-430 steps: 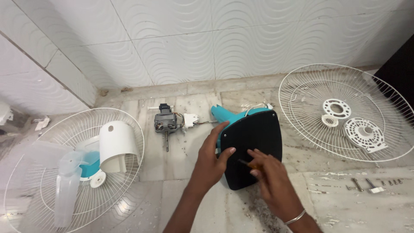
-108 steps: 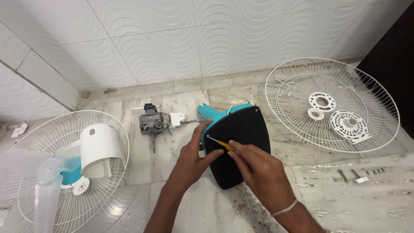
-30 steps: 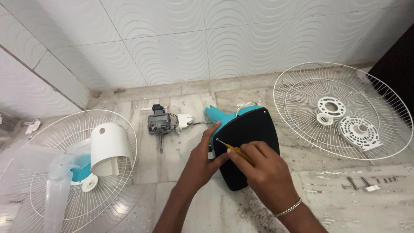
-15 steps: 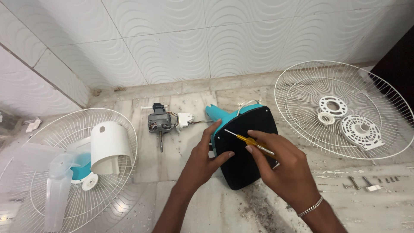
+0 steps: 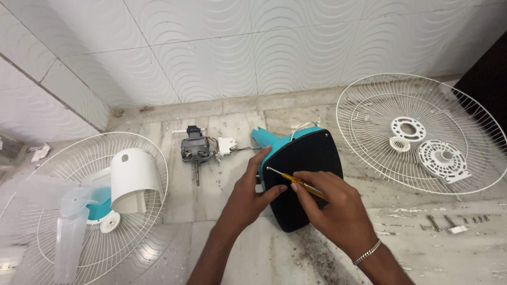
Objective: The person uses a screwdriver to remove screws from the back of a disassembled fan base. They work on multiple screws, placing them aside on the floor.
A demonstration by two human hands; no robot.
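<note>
A teal fan base with a black underside plate lies face up on the marble floor. My left hand rests on its left edge, thumb on the black plate. My right hand grips a yellow-handled screwdriver, whose metal tip touches the upper left part of the plate. Wires run from the base to a small white switch block and a bare fan motor lying to the left.
A white wire guard at the right holds white plastic rings and a disc. Another guard at the left holds a white motor cover and translucent blades. Loose screws lie at the right. A tiled wall stands behind.
The screwdriver tip has shifted left and down across the black plate to its upper left part, and my right hand followed. My left hand stays on the base's left edge.
</note>
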